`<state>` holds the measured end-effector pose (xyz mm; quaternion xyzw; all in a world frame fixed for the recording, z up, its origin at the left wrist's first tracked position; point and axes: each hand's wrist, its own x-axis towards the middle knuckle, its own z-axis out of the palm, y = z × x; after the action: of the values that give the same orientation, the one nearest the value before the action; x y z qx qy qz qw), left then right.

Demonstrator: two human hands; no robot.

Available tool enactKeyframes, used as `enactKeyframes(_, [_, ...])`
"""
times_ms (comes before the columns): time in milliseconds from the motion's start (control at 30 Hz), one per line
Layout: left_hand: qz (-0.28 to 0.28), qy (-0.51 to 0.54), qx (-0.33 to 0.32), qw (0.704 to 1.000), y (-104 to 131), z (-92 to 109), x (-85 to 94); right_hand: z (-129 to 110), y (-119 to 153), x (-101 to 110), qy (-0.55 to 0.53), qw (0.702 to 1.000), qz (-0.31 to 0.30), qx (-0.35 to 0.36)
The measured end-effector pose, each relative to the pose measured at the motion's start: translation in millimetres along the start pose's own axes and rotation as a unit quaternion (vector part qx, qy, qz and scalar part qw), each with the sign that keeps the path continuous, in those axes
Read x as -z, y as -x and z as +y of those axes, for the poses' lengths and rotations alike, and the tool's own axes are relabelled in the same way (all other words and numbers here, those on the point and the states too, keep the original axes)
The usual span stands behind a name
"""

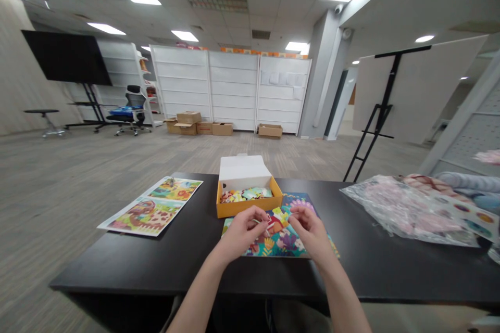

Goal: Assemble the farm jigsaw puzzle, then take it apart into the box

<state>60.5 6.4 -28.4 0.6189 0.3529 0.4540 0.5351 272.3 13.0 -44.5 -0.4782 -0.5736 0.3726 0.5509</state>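
Observation:
A colourful puzzle picture [287,243] lies on the black table, with sea-plant shapes along its lower part. Over its left part is my left hand [245,229], fingers bent and thumb close to the fingertips; whether a small piece is between them is unclear. My right hand [310,229] is over the right part, thumb and fingers curled together around something small that I cannot make out. Just behind the picture, an orange box [250,207] stands with its white lid raised and holds loose puzzle pieces [252,193].
On the left of the table [128,266] lies a sheet with printed pictures [150,210]. Plastic-wrapped pink items [402,210] cover the right side, beside rolled fabrics [464,184]. Beyond the table stand a black easel frame [380,104] and cardboard boxes [222,128].

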Motion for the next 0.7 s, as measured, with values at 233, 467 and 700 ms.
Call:
enactKeyframes(233, [0.193, 0.027, -0.019, 0.981, -25, -6, 16.7, 3, -2, 8, 0.049, 0.999, 0.022, 0.006])
enactKeyframes(467, [0.129, -0.09, -0.013, 0.988, -18, -4, 7.6, 1, 7, 6, 0.199, 0.979, -0.03, 0.03])
enactKeyframes(700, [0.071, -0.447, -0.038, 0.891, 7, -15, 22.6, 5, 9, -13, 0.36, 0.926, -0.11, 0.044])
